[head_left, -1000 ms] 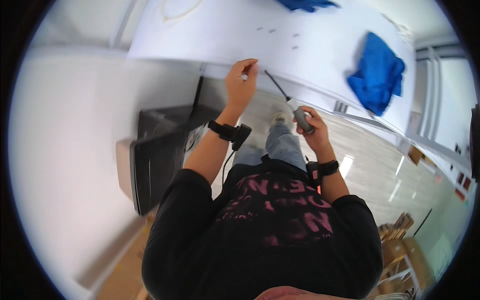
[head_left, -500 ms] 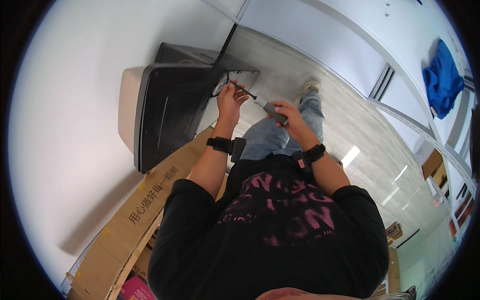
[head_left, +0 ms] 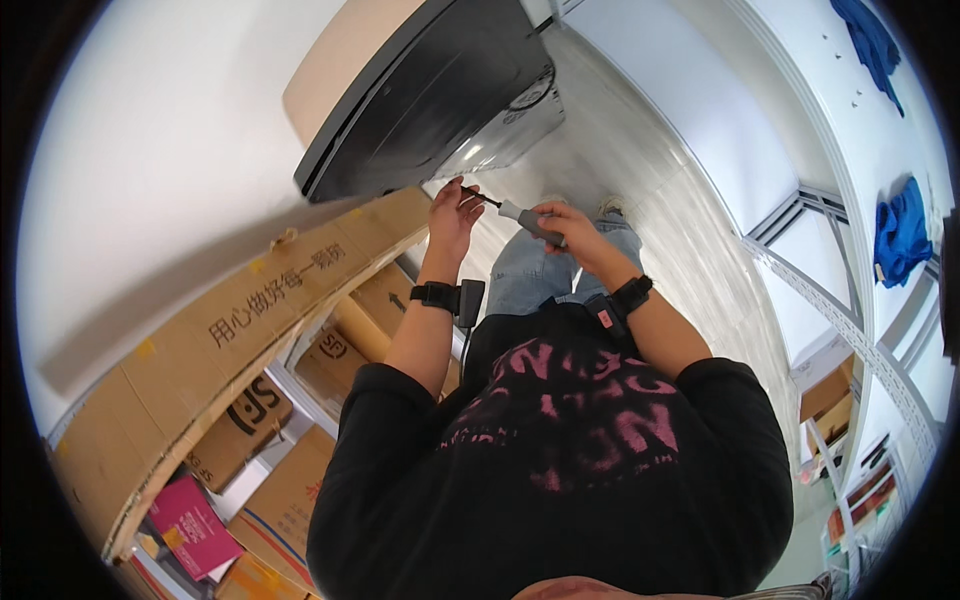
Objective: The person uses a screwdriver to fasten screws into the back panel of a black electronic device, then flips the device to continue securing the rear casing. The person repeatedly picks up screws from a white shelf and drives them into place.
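Observation:
My right hand is wrapped round the grey handle of a screwdriver, whose light-coloured collar points left. From the collar a thin dark shaft runs to my left hand, its fingers pinched on the shaft's far end. The fingertips partly cover that end, so its tip cannot be made out. Both hands are in front of my body, above my legs. Beyond my left hand stands a large black appliance or cabinet with a beige side, not touched by either hand.
At my left is a shelf edged with a long cardboard strip. Cardboard boxes and a magenta box lie on it. White framed panels rise ahead and to the right, with a blue cloth hanging there. Pale floor lies between.
My view has shifted: the black appliance now sits higher in the picture, and more of the boxes on the left shelf shows. Both hands still hold the screwdriver.

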The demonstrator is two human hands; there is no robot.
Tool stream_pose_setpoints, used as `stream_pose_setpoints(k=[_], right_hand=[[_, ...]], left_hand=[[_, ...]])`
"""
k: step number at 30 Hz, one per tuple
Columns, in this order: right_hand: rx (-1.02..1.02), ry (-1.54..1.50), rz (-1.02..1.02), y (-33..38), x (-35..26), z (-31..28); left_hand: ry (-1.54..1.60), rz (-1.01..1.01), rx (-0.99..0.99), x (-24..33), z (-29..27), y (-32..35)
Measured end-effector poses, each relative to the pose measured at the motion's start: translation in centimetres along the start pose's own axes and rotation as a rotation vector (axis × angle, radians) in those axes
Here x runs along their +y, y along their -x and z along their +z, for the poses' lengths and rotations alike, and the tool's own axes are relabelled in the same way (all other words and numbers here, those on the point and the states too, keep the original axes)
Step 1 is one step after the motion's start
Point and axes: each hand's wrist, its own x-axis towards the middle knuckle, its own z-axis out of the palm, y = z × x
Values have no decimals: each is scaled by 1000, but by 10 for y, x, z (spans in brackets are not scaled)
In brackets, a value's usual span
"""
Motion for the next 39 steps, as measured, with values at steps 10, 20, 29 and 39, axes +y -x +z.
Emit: stream_pose_setpoints(k=[10,20,29,39], right_hand=[[28,9,-183,12,16,108],[156,-174,-328,7,59,171],[221,-279,-392,-5,72,186],[198,-326,-412,-6,76,180]], left_hand=[[-52,151,-215,67,-76,33],[-194,137,-303,96,-90,16],[-97,70,-262,92,-82,10],[-115,69,-259,92,-81,10]])
